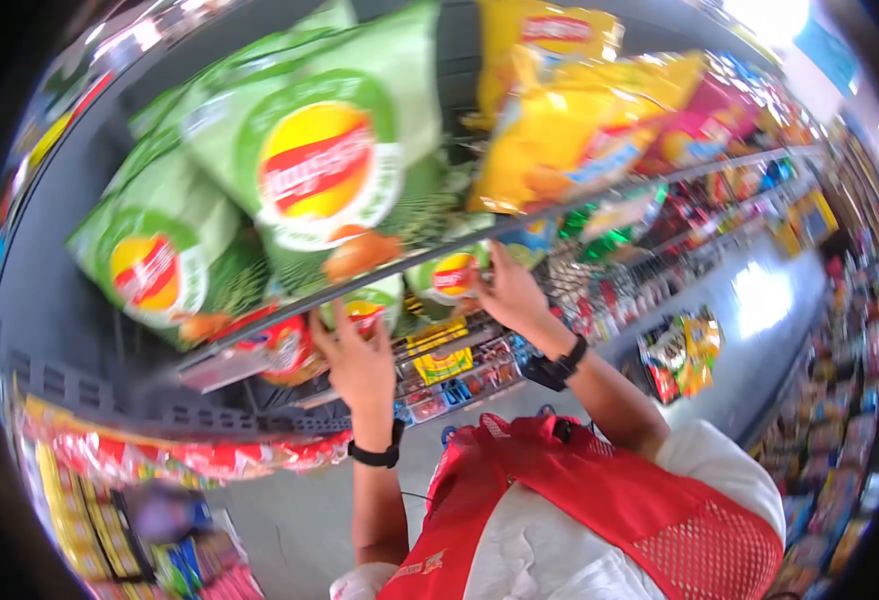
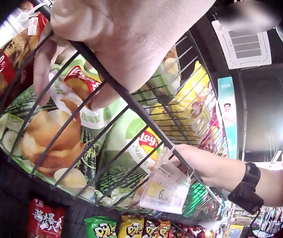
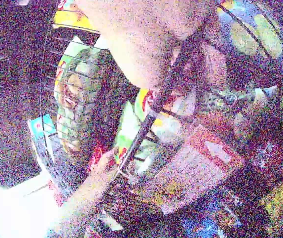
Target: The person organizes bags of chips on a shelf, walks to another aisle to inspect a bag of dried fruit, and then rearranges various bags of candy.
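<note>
In the head view my left hand [image 1: 365, 375] reaches under the upper shelf's edge to a green Lay's chip bag [image 1: 385, 295]. The left wrist view has its fingers curled over the wire rack's top rail [image 2: 114, 84], to either side of the upper part of that chip bag [image 2: 52, 139], gripping it. To the right, my right hand [image 1: 520, 300] holds the edge of a second green chip bag [image 1: 455, 275] between thumb and fingers. Both bags stand upright side by side behind the wires. Heavy noise blurs the right wrist view.
Large green chip bags [image 1: 320, 160] and yellow ones [image 1: 580, 130] fill the shelf above, whose front edge [image 1: 410, 260] crosses over my hands. A price tag [image 2: 166, 191] hangs from the wire front. Small snack packs [image 2: 102, 225] line the level below. More goods stand across the aisle [image 1: 750, 300].
</note>
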Demonstrator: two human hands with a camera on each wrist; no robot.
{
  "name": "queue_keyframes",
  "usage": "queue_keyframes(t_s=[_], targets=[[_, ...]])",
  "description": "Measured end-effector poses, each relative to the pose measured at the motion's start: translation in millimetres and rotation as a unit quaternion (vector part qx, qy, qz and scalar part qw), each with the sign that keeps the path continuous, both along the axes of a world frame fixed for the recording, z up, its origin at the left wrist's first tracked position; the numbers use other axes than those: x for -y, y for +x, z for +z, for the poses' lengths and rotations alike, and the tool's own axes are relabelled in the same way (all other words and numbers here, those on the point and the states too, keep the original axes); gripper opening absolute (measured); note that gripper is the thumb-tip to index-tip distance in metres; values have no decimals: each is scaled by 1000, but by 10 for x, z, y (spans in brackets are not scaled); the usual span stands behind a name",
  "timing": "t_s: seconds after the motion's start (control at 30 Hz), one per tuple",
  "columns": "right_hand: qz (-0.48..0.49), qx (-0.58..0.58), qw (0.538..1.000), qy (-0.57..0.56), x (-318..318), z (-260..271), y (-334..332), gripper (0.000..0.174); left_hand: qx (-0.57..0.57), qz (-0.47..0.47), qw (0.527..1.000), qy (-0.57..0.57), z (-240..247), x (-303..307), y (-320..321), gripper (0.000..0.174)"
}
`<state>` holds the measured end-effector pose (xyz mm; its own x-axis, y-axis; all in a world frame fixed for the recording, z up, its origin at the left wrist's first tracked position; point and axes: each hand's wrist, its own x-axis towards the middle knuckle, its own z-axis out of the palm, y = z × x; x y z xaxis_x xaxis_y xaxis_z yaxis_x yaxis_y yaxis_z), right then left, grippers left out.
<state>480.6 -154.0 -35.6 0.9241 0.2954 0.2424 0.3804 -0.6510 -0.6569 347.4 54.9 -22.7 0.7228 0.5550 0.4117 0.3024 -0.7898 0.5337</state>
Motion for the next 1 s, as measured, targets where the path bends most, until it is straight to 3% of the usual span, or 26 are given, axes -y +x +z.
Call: queue_keyframes(t_s=[0.07,0.1,0.33,0.4,0.43,0.47,0.53,0.6,0.67,0.7,0.77,0.87,0.9,0.93,1.0], targets=[[4,41,999,34,28,-112,22,53,8,-9,999,-48,47,22,-4,76],[5,52,996,67,25,-142,21,47,9,-1,999,-35,52,44,-3,75],[9,150,979,140,57,-151,25,50,68,28,997,36,57,172,-33,70],[38,111,971,209,157,-50,28,49,109,35,988,102,-12,147,-24,67],[47,86,966,240,209,-27,64,50,135,19,989,49,-31,190,-35,60],[57,62,959,271,267,-6,116,50,132,24,988,81,-51,236,-50,58],[13,159,965,206,468,-57,296,51,126,39,981,146,-115,338,-67,55],[-29,237,960,149,672,-141,537,52,167,-14,980,102,-158,597,0,51],[-13,213,970,112,830,-223,721,55,203,-76,973,80,-258,869,115,48],[-3,195,976,93,876,-284,834,57,135,-77,976,154,-118,1080,125,45],[10,173,984,35,967,-310,987,66,123,-138,968,172,-42,1363,265,44],[-1,45,995,89,1096,-296,958,80,92,-217,960,148,13,1673,551,45],[7,66,992,106,1073,-345,973,85,69,-231,961,135,-15,1744,646,45],[29,-16,996,89,1111,-219,893,87,44,-243,961,122,-5,1823,730,45],[27,-39,992,119,1055,-288,906,99,18,-257,953,157,71,1959,926,45]])
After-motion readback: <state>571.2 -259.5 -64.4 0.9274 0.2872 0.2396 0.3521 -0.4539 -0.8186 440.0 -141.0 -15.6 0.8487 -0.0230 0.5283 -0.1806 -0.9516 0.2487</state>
